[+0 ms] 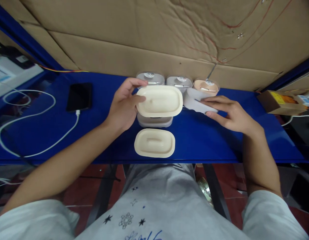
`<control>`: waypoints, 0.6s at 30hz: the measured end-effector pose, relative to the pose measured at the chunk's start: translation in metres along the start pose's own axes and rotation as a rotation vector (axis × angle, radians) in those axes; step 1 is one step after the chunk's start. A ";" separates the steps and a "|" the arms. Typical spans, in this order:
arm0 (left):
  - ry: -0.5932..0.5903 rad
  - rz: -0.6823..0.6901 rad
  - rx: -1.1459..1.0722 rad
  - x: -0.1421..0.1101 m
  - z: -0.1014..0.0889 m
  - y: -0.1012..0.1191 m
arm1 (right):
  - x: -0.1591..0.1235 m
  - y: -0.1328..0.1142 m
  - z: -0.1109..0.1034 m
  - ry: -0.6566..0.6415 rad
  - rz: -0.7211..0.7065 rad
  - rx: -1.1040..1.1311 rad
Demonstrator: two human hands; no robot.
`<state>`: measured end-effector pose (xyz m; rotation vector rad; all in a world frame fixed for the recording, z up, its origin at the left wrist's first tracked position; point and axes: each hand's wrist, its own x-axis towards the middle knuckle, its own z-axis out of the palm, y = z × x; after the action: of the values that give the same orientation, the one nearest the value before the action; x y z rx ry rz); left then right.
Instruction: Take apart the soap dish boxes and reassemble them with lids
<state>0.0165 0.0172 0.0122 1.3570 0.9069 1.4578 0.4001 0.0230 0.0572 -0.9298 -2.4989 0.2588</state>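
1. Clearly, the left hand (pixel 125 103) is closed on the left end of a cream tray (pixel 162 101), its thumb over the inner face and its fingers at the far rim; the tray reaches out to the right of that hand.
2. The right hand (pixel 231 111) has a pale grey piece (pixel 197 104) between its thumb and extended fingers, only slightly parted; this piece sits to the left of the hand, tilted, just beside the cream tray.
3. Beneath the held tray, partly hidden by it, is a grey container (pixel 154 122); what it holds cannot be seen.
4. Nearer the tabletop's (pixel 202 143) front edge lies a second cream tray (pixel 154 150), with a raised bar in its middle and nothing resting in it.
5. Beyond the hands stand three containers in a row: a left grey one (pixel 158 79), a middle grey one (pixel 172 81) and a peach one (pixel 202 85). Their contents cannot be told.
6. At the right, an open cardboard box (pixel 269 103) holds orange items (pixel 291 100).
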 end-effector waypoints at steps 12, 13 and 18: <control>-0.150 -0.038 -0.043 -0.005 0.008 0.003 | 0.002 -0.002 0.038 -0.279 -0.031 -0.064; -0.161 -0.040 -0.033 -0.005 0.008 0.002 | 0.002 -0.004 0.037 -0.249 -0.024 -0.081; -0.227 -0.071 -0.066 -0.005 0.010 0.000 | 0.006 -0.017 0.031 0.191 -0.036 -0.127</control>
<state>0.0258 0.0118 0.0118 1.3946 0.7459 1.2404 0.3718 0.0138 0.0374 -0.9121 -2.3741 -0.0016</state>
